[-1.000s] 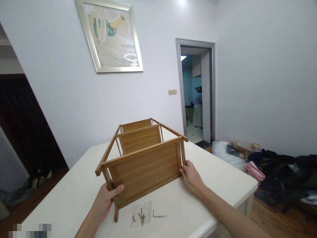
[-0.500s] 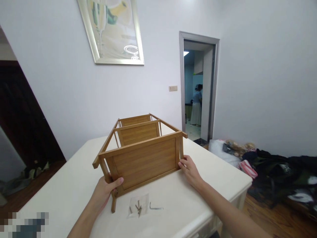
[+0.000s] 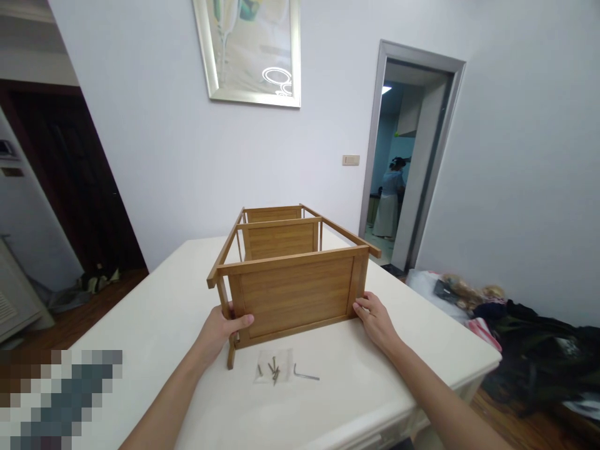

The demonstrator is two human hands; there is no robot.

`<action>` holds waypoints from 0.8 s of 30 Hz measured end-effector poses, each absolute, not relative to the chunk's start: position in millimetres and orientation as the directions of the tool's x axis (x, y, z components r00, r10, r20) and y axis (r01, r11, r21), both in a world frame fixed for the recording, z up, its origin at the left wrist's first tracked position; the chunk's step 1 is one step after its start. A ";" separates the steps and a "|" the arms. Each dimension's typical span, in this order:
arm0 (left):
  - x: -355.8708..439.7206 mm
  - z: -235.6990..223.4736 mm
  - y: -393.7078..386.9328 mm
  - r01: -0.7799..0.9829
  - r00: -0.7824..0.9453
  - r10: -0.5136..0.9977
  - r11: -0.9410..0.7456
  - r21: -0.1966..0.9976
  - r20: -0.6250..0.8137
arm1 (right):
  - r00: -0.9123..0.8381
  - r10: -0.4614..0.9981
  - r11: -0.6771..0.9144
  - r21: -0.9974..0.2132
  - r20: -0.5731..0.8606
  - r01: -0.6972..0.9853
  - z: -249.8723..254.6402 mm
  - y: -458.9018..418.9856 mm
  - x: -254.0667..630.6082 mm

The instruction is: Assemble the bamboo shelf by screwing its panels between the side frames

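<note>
We have the wooden shelf (image 3: 295,290) lying at the centre of the frame on the white table (image 3: 159,312), its boards standing on edge and its near board facing us. Our left hand (image 3: 215,334), left of centre, is closed around the leg at that end, the thumb flat across the face of the board and the other fingers mostly hidden behind. Our right hand (image 3: 379,322), right of centre, has its bent fingers and thumb nipping the lower right corner, with little gap between them. Below the shelf, at lower centre, we see a clear bag (image 3: 287,359) with screws (image 3: 274,370); whether they sit inside or on top, we cannot tell. Just right of the bag lies a bent hex key (image 3: 307,376).
</note>
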State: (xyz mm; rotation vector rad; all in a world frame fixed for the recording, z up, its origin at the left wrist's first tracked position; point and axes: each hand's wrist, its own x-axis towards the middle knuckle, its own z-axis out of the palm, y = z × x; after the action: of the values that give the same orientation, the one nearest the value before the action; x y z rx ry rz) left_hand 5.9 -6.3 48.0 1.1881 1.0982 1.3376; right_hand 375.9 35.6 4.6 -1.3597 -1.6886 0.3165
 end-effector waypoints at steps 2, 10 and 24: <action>6.5 49.2 -7.0 -0.093 -0.027 0.996 -0.081 0.992 0.079 | 0.043 0.870 0.360 -0.692 0.492 0.626 6.0 34.4 377.3; 4.5 44.5 -4.3 -0.038 -0.069 0.995 -0.073 0.997 0.070 | 0.161 0.849 0.331 -0.744 0.503 0.580 8.4 31.4 380.7; 6.4 43.1 -4.4 -0.112 -0.055 0.995 -0.090 0.990 0.084 | -0.056 0.869 0.400 -0.629 0.492 0.667 11.8 28.1 377.3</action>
State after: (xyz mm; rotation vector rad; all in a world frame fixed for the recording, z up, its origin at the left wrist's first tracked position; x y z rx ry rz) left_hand 6.4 -4.4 43.1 1.1627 1.1170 1.3622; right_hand 377.3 28.1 11.8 -1.3349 -1.7887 0.2927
